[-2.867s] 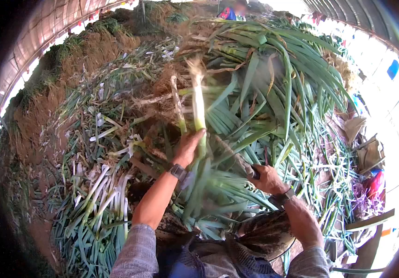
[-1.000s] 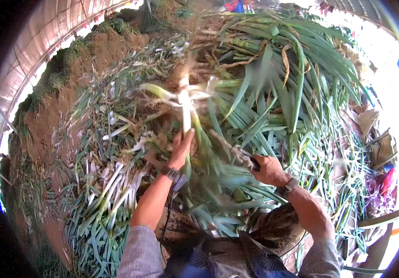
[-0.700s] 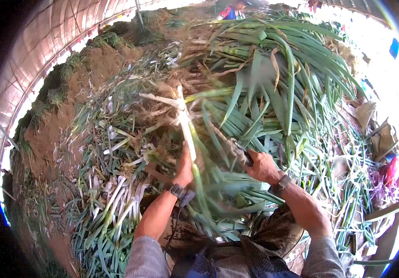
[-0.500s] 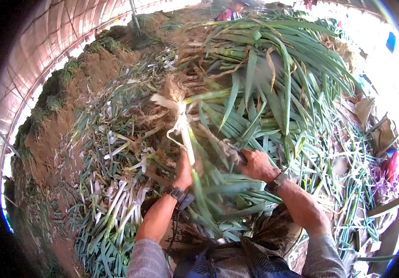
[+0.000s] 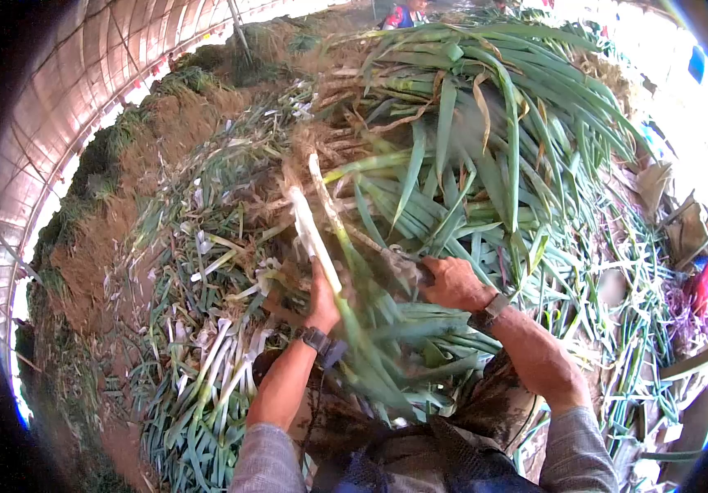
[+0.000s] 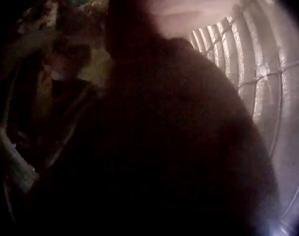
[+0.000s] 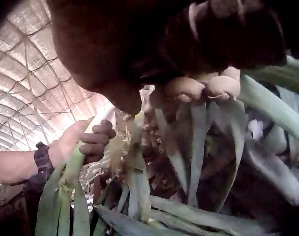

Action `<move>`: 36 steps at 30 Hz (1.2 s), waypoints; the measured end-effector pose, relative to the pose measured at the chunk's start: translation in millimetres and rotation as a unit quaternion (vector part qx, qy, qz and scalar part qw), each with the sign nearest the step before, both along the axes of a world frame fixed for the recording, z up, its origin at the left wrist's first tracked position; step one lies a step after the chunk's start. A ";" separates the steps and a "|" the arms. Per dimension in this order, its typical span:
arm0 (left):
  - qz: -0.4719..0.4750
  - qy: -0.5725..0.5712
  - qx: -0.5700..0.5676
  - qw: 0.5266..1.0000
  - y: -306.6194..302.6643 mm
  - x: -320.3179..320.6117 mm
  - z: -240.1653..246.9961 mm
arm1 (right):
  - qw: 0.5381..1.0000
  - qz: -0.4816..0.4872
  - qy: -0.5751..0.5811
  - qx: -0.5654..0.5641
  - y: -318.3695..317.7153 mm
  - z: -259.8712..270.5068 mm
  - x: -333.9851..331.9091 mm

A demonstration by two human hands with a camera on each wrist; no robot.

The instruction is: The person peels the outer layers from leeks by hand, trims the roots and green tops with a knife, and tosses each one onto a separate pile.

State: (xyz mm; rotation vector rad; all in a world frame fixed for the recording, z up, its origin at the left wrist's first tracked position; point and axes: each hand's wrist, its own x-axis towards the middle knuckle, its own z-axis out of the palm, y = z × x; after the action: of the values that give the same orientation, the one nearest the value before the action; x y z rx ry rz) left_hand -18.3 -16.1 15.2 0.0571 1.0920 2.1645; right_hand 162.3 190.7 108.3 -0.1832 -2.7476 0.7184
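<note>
My left hand (image 5: 322,300) grips a leek (image 5: 314,237) by its lower stem, root end up and tilted left, green leaves trailing toward my lap. Beside it stands a thinner, brown-skinned stalk (image 5: 333,209), peeled away from the white stem. My right hand (image 5: 456,283) curls round a stick-like tool (image 5: 401,267) with a dirty grey-brown shaft pointing at the leek; its exact kind I cannot tell. The right wrist view shows the left fingers (image 7: 96,140) wrapped round the leek and the right fingers (image 7: 223,87) curled. A dark shape fills most of the left wrist view.
A large heap of leeks (image 5: 485,156) lies ahead and right. White-stemmed leeks (image 5: 214,361) are laid together at my left. Loose leaves and peelings (image 5: 198,222) cover the ground. Another person (image 5: 405,16) is at the far end, under the arched roof (image 5: 83,90).
The leek has tipped left from nearly upright. Pale skins that flared out round its top a moment ago now show as a separate stalk beside the smooth white stem. Both hands keep hold, shifting only slightly.
</note>
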 end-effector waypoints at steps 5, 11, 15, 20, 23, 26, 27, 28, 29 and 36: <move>0.058 0.023 -0.003 0.998 -0.4 -16.0 -8.7 | 0.984 0.079 -0.152 0.042 7.2 -13.7 13.6; 0.076 0.027 -0.015 0.997 0.6 -43.8 -27.4 | 0.990 0.093 -0.097 0.046 15.4 -28.2 20.1; 0.116 0.106 -0.094 0.983 2.8 -44.6 -24.9 | 0.989 0.086 -0.091 0.082 18.8 -40.2 20.0; 0.153 0.048 -0.028 0.987 -12.2 -44.8 18.9 | 0.983 0.143 -0.107 0.039 11.8 -25.2 26.4; 0.110 0.051 0.036 0.992 -24.8 -50.4 35.8 | 0.979 0.148 -0.136 0.031 3.9 -27.3 31.5; 0.077 0.074 0.068 0.992 -31.3 -53.5 35.1 | 0.973 0.181 -0.121 0.075 -2.5 -28.9 32.7; 0.056 0.085 0.086 0.991 -31.0 -54.8 33.2 | 0.973 0.180 -0.121 0.074 -3.9 -34.2 31.9; 0.063 0.087 0.082 0.991 -31.4 -55.8 31.5 | 0.973 0.182 -0.115 0.089 -5.8 -42.2 30.9; 0.064 0.086 0.082 0.991 -31.9 -57.2 29.8 | 0.971 0.185 -0.109 0.104 -7.4 -48.2 31.5; 0.164 0.010 0.080 0.983 -28.5 -67.5 19.3 | 0.975 0.112 -0.115 0.156 -18.4 -57.1 35.7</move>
State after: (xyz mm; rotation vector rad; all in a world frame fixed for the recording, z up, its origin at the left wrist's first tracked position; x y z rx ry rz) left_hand -85.7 -44.6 34.6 -0.0317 0.9908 2.5489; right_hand 198.0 172.3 51.3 0.1206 -3.0918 0.3217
